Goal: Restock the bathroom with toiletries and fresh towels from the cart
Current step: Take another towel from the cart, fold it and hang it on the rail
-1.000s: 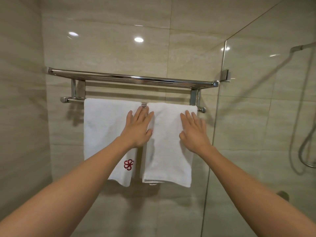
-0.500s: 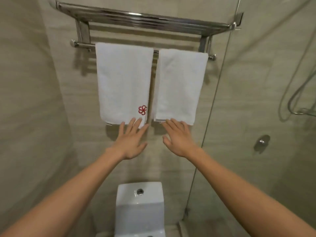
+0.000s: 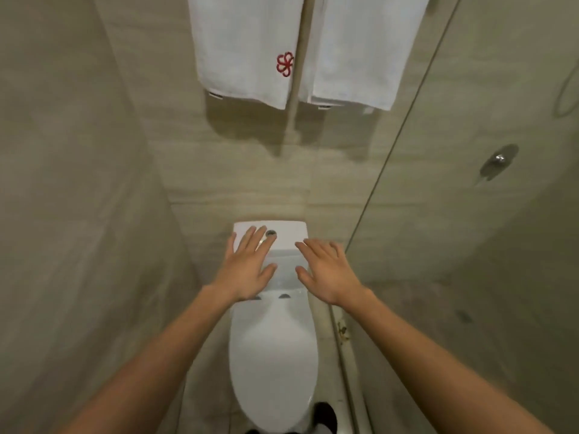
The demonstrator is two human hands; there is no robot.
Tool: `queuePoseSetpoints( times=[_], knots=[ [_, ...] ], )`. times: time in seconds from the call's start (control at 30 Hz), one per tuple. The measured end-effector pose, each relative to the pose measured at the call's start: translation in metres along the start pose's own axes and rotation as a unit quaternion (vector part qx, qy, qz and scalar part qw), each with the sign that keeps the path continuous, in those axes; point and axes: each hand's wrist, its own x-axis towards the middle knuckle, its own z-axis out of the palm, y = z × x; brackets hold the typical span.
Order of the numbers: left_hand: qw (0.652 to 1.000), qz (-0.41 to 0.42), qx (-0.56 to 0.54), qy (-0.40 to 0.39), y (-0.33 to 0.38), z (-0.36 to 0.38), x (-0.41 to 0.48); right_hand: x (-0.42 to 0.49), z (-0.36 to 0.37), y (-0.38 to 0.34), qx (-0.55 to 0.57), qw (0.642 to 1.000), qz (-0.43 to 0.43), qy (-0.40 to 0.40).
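Two white towels hang side by side at the top of the view. The left towel [image 3: 244,48] carries a red flower emblem near its lower right corner, and the right towel [image 3: 363,48] is plain. Far below them, my left hand [image 3: 247,270] and my right hand [image 3: 329,274] are stretched out with flat, spread fingers over the white toilet tank [image 3: 285,233]. Both hands hold nothing. Whether they touch the tank I cannot tell.
A closed white toilet lid [image 3: 272,364] lies directly below my arms. A glass shower partition [image 3: 401,145] runs along the right, with a chrome shower fitting [image 3: 499,158] behind it. Beige tiled walls close in at the left and back.
My hands slid down the towels, left their lower edges and dropped to the level of the toilet tank. The view tilted down, so the chrome rack is out of sight.
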Motion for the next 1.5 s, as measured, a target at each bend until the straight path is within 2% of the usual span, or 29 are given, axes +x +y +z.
queuePoseSetpoints(
  times=[0.37,0.47,0.7,0.87,1.0,1.3,1.4,1.5],
  knots=[
    [0.998,-0.049,-0.043,-0.008,0.058,0.089,-0.116,-0.125,0.061,-0.006,0.115,0.992,0.051,-0.010],
    [0.996,-0.073,-0.050,-0.027,0.086,0.112,-0.150,-0.169,0.074,0.000,0.136,0.988,0.052,-0.042],
    [0.988,-0.131,-0.072,-0.042,0.168,0.144,-0.249,-0.274,0.098,0.002,0.165,0.980,0.036,-0.108],
    [0.974,-0.192,-0.081,-0.084,0.203,0.158,-0.326,-0.337,0.111,-0.016,0.189,0.973,0.004,-0.135],
    [0.971,-0.209,-0.083,-0.077,0.217,0.162,-0.371,-0.378,0.116,-0.032,0.198,0.969,-0.007,-0.150],
    [0.981,-0.164,-0.098,-0.035,0.229,0.173,-0.448,-0.459,0.117,-0.074,0.173,0.973,-0.005,-0.154],
    [0.989,-0.116,-0.086,-0.013,0.232,0.175,-0.485,-0.491,0.119,-0.099,0.163,0.976,0.024,-0.141],
    [0.990,-0.111,-0.076,-0.032,0.229,0.180,-0.532,-0.531,0.122,-0.128,0.167,0.974,0.069,-0.139]
  ],
)
